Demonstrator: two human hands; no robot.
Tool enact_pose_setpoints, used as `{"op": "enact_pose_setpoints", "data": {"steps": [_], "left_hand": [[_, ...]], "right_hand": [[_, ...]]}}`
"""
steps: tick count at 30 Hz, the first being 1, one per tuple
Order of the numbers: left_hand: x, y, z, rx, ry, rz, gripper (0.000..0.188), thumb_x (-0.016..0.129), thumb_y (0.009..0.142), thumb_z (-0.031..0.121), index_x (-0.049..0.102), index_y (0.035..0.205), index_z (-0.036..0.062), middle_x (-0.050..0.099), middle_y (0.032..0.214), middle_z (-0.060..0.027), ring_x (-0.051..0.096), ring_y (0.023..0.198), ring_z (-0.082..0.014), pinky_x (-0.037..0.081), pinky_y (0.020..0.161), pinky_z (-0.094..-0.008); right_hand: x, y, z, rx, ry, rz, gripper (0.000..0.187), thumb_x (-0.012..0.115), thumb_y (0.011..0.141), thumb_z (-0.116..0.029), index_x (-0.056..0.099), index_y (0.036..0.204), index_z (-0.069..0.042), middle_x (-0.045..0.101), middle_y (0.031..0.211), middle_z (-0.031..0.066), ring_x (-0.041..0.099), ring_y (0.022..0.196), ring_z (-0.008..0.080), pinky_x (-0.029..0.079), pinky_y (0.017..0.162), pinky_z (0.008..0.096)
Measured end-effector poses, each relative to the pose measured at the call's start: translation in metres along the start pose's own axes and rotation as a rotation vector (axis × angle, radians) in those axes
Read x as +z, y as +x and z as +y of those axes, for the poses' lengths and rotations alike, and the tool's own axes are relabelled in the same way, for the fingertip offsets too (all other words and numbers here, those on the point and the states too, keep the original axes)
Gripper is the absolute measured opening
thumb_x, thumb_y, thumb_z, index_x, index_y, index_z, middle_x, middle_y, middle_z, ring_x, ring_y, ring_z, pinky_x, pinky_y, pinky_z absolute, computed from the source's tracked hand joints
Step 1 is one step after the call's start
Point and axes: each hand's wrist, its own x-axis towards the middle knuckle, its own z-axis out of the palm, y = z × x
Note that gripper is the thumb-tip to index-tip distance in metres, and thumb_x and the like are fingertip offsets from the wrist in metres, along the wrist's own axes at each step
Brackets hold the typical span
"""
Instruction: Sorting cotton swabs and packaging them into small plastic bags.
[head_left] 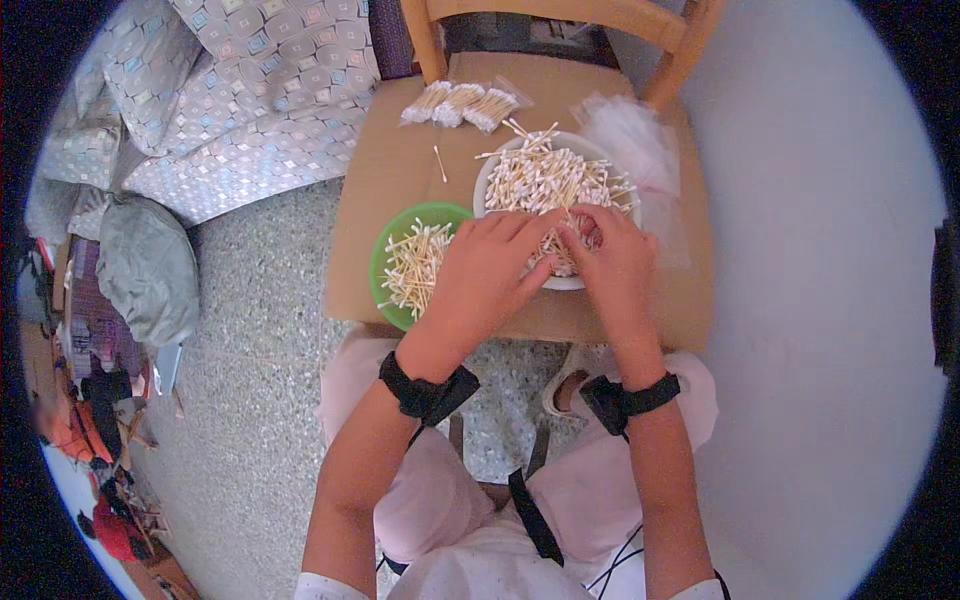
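Both my left hand (485, 268) and right hand (620, 268) bend over the white bowl (565, 284) of cotton swabs (545, 182); I can't tell if they pinch any. The green bowl (378, 268) sits close, probably so I can reach it.

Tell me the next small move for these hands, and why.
Probably gather a small pinch of swabs between the fingertips: the left hand and right hand are both at the near side of the white bowl, fingers bent toward its heap. Whether they already grip any is unclear.
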Motion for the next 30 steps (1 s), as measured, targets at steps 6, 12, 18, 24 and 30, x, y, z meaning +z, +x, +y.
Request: {"op": "enact_pose_setpoints", "data": {"steps": [6,12,18,24,30], "left_hand": [[0.003,0.001,0.000,0.005,0.031,0.022,0.044,0.062,0.084,0.023,0.053,0.125,0.0108,0.061,0.107,-0.0155,0.057,0.098,-0.0331,0.045,0.084,-0.0426],[-0.008,0.010,0.006,-0.101,-0.108,0.337,0.036,0.064,0.084,0.025,0.060,0.117,0.0113,0.063,0.101,-0.0149,0.060,0.093,-0.0321,0.047,0.079,-0.0380],[-0.017,0.002,-0.011,-0.064,0.056,0.168,0.016,0.065,0.083,0.025,0.069,0.089,0.0103,0.066,0.077,-0.0078,0.063,0.073,-0.0273,0.048,0.068,-0.0395],[-0.003,0.001,-0.004,0.158,-0.052,0.178,0.014,0.067,0.079,0.021,0.064,0.082,0.0081,0.062,0.076,-0.0077,0.060,0.066,-0.0278,0.045,0.060,-0.0380],[0.003,0.004,0.000,-0.020,-0.103,0.119,0.015,0.069,0.079,0.019,0.066,0.085,0.0057,0.064,0.078,-0.0105,0.062,0.069,-0.0282,0.049,0.062,-0.0359]], "right_hand": [[0.007,-0.002,0.006,-0.077,-0.064,0.112,0.017,0.063,0.083,-0.029,0.067,0.089,-0.013,0.066,0.087,0.0036,0.061,0.082,0.0234,0.037,0.077,0.0393],[0.005,0.000,0.002,-0.253,0.030,0.275,0.015,0.066,0.081,-0.027,0.066,0.087,-0.013,0.064,0.088,0.0032,0.059,0.084,0.0241,0.038,0.080,0.0399],[-0.002,-0.005,-0.008,-0.359,0.126,0.221,0.013,0.070,0.078,-0.019,0.065,0.085,-0.009,0.064,0.084,0.0057,0.059,0.081,0.0235,0.043,0.080,0.0364],[-0.002,-0.006,-0.010,-0.154,0.675,0.091,0.008,0.068,0.081,-0.008,0.064,0.086,-0.004,0.063,0.085,0.0044,0.058,0.074,0.0133,0.047,0.065,0.0259],[0.005,-0.006,-0.013,-0.167,0.844,0.026,0.007,0.066,0.082,-0.005,0.062,0.088,-0.004,0.061,0.086,0.0044,0.057,0.075,0.0117,0.048,0.067,0.0255]]}}
